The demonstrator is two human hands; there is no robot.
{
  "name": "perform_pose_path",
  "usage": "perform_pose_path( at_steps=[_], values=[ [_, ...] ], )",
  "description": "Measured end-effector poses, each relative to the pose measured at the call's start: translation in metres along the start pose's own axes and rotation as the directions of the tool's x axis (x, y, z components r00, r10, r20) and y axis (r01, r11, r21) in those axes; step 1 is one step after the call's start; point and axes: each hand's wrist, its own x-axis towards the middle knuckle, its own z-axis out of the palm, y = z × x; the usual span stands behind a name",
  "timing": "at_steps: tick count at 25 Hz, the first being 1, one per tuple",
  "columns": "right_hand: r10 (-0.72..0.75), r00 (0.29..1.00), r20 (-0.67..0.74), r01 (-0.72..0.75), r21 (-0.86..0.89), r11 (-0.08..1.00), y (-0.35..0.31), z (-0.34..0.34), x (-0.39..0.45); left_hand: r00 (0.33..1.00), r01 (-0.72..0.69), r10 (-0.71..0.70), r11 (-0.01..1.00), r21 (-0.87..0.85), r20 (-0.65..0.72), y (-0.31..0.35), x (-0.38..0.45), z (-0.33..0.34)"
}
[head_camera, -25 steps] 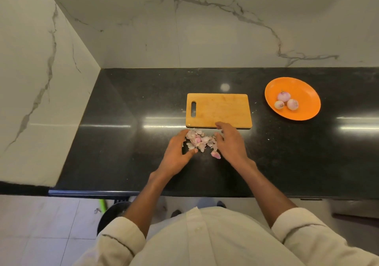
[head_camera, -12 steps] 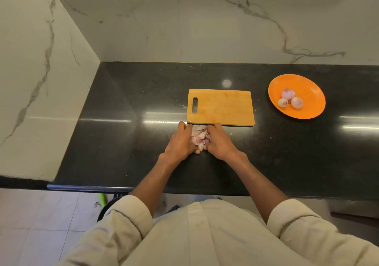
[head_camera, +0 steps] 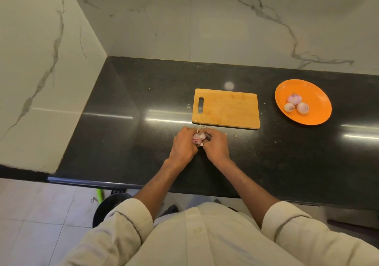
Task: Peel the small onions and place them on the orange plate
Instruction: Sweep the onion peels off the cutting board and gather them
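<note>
Three peeled small onions [head_camera: 295, 103] lie on the orange plate [head_camera: 313, 114] at the right of the black counter. Just in front of the wooden cutting board [head_camera: 226, 108], my left hand [head_camera: 183, 147] and my right hand [head_camera: 216, 145] are cupped together, fingers curled round a small heap of pink onion peels [head_camera: 198, 138]. The peels show only in the gap between the two hands; the rest of the heap is hidden.
A few loose peel scraps [head_camera: 235, 135] dot the black counter [head_camera: 127, 142] right of my hands. Marble walls close the left and back sides. Below the counter's front edge stands a dark bin [head_camera: 106, 208] on the tiled floor.
The peels lay spread between my open hands a second ago. Both hands have since closed in from the sides and bunched them into one tight heap held between them.
</note>
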Motion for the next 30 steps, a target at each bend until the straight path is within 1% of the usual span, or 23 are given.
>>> perform_pose_path(
  at_steps=[2, 5, 7, 10, 14, 18, 22, 25, 27, 30],
  values=[
    [0.083, 0.996, -0.008, -0.083, 0.044, 0.996, -0.001, 0.002, 0.0, 0.999, 0.035, -0.036, 0.998, -0.055, -0.011, 0.002, -0.003, -0.002],
    [0.187, 0.982, -0.027, -0.183, 0.095, 0.978, -0.004, 0.003, 0.0, 0.995, 0.098, -0.096, 0.982, -0.163, 0.016, 0.002, 0.0, -0.004],
    [0.211, 0.977, -0.02, -0.207, 0.121, 0.971, -0.005, 0.003, -0.002, 0.992, 0.122, -0.117, 0.974, -0.189, 0.041, 0.005, 0.002, -0.006],
    [0.223, 0.975, -0.016, -0.217, 0.166, 0.962, -0.008, -0.004, 0.001, 0.993, 0.115, -0.116, 0.964, -0.239, 0.01, 0.008, 0.007, -0.005],
    [0.173, 0.982, -0.07, -0.162, 0.143, 0.976, -0.011, -0.016, 0.003, 0.993, 0.107, -0.117, 0.964, -0.245, -0.027, 0.018, 0.008, -0.01],
    [0.137, 0.99, -0.038, -0.13, 0.147, 0.98, -0.013, -0.032, 0.004, 0.988, 0.13, -0.147, 0.959, -0.253, -0.051, 0.037, 0.003, -0.016],
    [0.082, 0.996, 0.03, -0.086, 0.177, 0.98, -0.017, -0.04, 0.007, 0.973, 0.179, -0.21, 0.946, -0.27, -0.092, 0.048, -0.007, -0.022],
    [0.002, 0.996, 0.087, -0.018, 0.183, 0.983, -0.026, -0.037, 0.003, 0.952, 0.228, -0.277, 0.927, -0.298, -0.134, 0.047, -0.022, -0.033],
    [-0.063, 0.987, 0.15, 0.037, 0.173, 0.984, -0.037, -0.032, -0.003, 0.924, 0.264, -0.336, 0.906, -0.332, -0.182, 0.04, -0.04, -0.042],
    [-0.175, 0.953, 0.248, 0.132, 0.182, 0.974, -0.057, -0.012, -0.021, 0.862, 0.339, -0.449, 0.856, -0.391, -0.235, 0.022, -0.077, -0.055]
  ],
)
